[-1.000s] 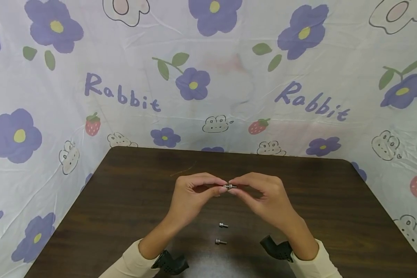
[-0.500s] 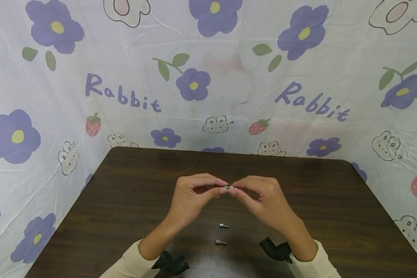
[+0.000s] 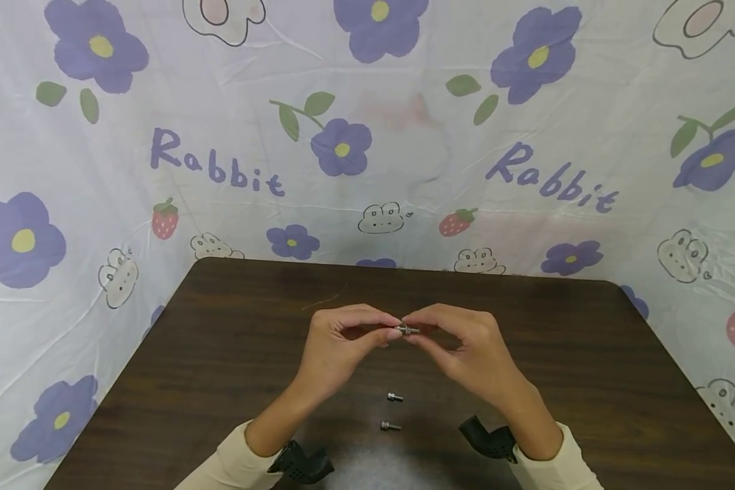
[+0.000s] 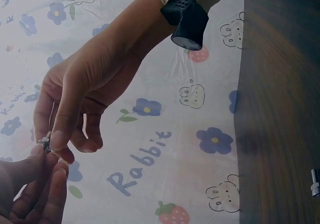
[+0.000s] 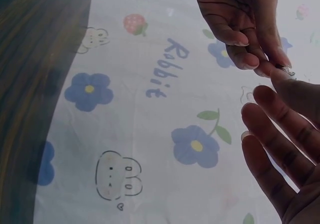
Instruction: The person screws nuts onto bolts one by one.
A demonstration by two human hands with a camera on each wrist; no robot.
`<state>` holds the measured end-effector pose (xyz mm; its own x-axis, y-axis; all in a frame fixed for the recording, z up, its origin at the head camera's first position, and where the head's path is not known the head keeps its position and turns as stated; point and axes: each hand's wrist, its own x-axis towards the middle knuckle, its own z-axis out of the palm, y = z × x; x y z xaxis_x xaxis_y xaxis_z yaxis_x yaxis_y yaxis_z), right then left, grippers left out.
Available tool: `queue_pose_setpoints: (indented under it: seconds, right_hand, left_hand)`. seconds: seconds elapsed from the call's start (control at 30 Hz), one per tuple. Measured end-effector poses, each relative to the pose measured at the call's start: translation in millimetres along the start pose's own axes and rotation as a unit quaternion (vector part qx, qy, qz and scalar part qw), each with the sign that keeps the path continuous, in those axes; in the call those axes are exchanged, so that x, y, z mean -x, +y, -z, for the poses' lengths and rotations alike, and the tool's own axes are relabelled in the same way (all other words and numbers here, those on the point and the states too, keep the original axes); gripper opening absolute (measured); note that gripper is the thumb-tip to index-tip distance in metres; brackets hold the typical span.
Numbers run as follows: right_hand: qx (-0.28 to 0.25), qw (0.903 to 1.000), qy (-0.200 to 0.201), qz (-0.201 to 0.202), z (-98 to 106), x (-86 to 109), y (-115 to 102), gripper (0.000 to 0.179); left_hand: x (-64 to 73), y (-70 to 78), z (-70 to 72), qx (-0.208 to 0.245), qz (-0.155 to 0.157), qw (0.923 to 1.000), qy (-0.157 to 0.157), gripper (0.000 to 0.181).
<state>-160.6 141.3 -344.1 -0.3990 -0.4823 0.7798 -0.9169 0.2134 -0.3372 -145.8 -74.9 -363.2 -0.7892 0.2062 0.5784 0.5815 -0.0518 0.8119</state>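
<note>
Thumb and fingers of my left hand (image 3: 335, 348) pinch one end of a small silver bolt (image 3: 409, 330), held level above the table. A ring-like part, perhaps a nut or washer, sits partway along it, and the shank points right. My right hand (image 3: 473, 348) has its thumb and index fingertips about this ring and shank. Fingertips hide part of the bolt (image 4: 45, 143) in the left wrist view. In the right wrist view, the other fingers of the right hand (image 5: 295, 149) are spread. Two similar bolts lie below the hands: one nearer (image 3: 390, 426), another farther (image 3: 395, 397).
The dark wooden table (image 3: 233, 340) has rounded far corners. A patterned cloth (image 3: 429, 170) with flowers and rabbits hangs behind it and at the sides. Black wrist mounts (image 3: 303, 464) stick out from both cuffs.
Half a second ago the right fingertips were closer together over the bolt's right end; now they are parted and the shank shows. The left hand and the two bolts on the table stay put.
</note>
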Motion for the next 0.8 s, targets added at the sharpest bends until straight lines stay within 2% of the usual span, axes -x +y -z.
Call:
queue_pose_setpoints:
  seconds: [0.07,0.2,0.37,0.47,0.7,0.8]
  right_hand:
    - [0.000,1.0000,0.001,0.005,0.1,-0.6,-0.1,0.029]
    - [0.000,1.0000,0.002,0.004,0.1,-0.6,-0.2,0.014]
    - [0.000,0.9999,0.005,0.011,-1.0,-0.4,0.6,0.021]
    - [-0.004,1.0000,-0.001,-0.004,-1.4,0.4,0.2,0.022]
    - [-0.013,0.9995,-0.017,-0.025,-2.3,2.1,1.2,0.009]
    - [-0.007,0.9994,-0.017,-0.028,-2.5,2.7,1.2,0.015]
  left_hand:
    - [0.0,-0.2,0.0,0.000,0.000,1.0000,0.000,0.011]
    - [0.0,-0.1,-0.1,0.001,-0.002,1.0000,0.000,0.011]
    - [0.0,0.0,-0.4,0.002,-0.004,1.0000,-0.001,0.011]
    - [0.1,-0.1,-0.5,0.003,-0.006,1.0000,-0.003,0.010]
    - [-0.2,-0.4,-0.8,-0.002,-0.010,0.9999,-0.003,0.011]
    - [0.0,-0.4,-0.6,-0.001,-0.009,1.0000,-0.002,0.011]
